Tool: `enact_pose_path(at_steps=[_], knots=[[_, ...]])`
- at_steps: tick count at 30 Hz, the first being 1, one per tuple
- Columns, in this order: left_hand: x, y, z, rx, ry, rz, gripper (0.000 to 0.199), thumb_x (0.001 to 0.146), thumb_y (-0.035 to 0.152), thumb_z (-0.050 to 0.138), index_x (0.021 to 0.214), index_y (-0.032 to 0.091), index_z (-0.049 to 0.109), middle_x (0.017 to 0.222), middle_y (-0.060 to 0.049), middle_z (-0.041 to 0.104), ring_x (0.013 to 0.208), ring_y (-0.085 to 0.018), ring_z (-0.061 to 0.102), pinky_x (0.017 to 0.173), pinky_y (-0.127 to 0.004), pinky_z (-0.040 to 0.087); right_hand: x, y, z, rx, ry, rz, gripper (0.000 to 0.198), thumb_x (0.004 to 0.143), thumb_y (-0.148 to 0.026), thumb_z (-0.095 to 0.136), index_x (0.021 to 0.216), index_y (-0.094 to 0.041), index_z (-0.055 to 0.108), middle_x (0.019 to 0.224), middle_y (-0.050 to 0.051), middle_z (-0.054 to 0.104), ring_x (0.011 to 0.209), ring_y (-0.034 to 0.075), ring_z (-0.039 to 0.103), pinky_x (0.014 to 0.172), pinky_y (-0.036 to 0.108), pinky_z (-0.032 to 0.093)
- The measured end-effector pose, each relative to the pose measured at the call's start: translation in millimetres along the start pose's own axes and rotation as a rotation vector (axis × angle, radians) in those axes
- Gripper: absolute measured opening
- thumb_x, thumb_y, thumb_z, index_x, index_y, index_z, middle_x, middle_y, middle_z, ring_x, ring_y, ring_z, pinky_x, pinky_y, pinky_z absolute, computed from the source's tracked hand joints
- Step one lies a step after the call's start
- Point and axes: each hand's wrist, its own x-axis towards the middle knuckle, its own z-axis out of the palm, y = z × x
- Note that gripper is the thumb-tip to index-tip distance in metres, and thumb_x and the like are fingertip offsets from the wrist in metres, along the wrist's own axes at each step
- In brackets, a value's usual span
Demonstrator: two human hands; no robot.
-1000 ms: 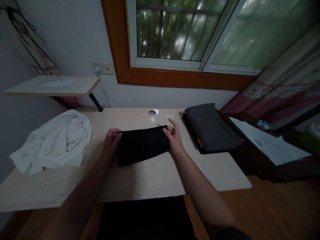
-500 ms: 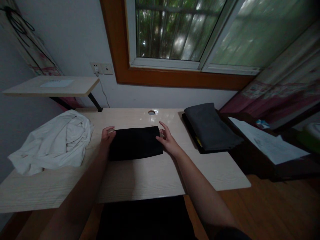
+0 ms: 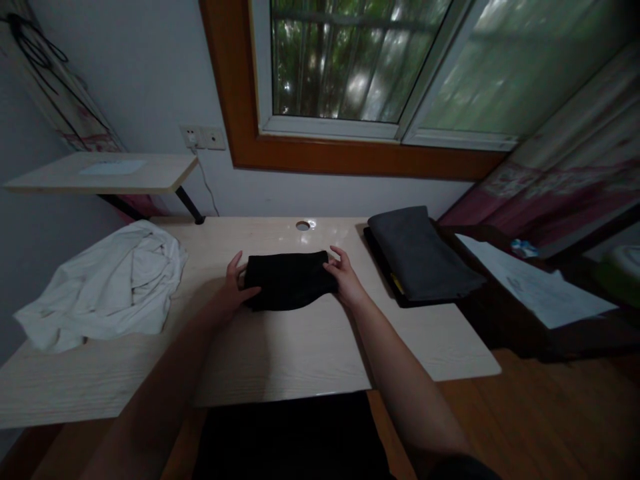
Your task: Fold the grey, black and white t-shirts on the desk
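A black cloth point(image 3: 290, 280), matte and roughly rectangular with a sagging near edge, is held over the middle of the pale wood-grain desk point(image 3: 310, 353). The left hand point(image 3: 234, 283) grips its left end, thumb lying across the front; the right hand point(image 3: 346, 279) pinches the right end between thumb and fingers. At left, a white cloth point(image 3: 107, 287) heaps in soft creases; at right, smooth grey folded material point(image 3: 423, 253) covers a flat black item point(image 3: 385, 269), perhaps a case

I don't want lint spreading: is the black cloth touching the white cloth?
Apart: the head view shows tabletop and the left hand between the black cloth and the white cloth.
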Motion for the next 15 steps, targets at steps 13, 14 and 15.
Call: enact_pose_path(at_steps=[13,14,15], knots=[[-5.6,14.4,-6.5,0.665,-0.117,0.419,0.033,0.097,0.029,0.054,0.127,0.026,0.067,0.132,-0.008,0.069,0.122,-0.024,0.066,0.108,-0.046,0.051,-10.9,-24.8,-3.5,-0.935,0.192,-0.599,0.035,0.097,-0.027,0.047,0.123,-0.020,0.071,0.115,0.012,0.069,0.108,0.026,0.065,0.101,0.044,0.053],[-7.0,15.6,-6.8,0.672,-0.141,0.385,0.029,0.098,0.031,0.053,0.121,0.025,0.070,0.121,-0.006,0.075,0.111,-0.023,0.071,0.101,-0.042,0.054,-15.2,-27.6,4.1,-0.981,0.134,-0.641,0.036,0.099,-0.026,0.046,0.126,-0.021,0.070,0.119,0.012,0.069,0.114,0.026,0.064,0.105,0.045,0.051],[-8.3,16.4,-6.9,0.674,-0.158,0.357,0.028,0.099,0.033,0.052,0.117,0.024,0.072,0.112,-0.006,0.078,0.100,-0.021,0.073,0.094,-0.038,0.057,-19.6,-29.3,12.5,-1.028,0.063,-0.677,0.037,0.101,-0.026,0.045,0.130,-0.023,0.069,0.125,0.012,0.068,0.120,0.026,0.062,0.109,0.045,0.049]])
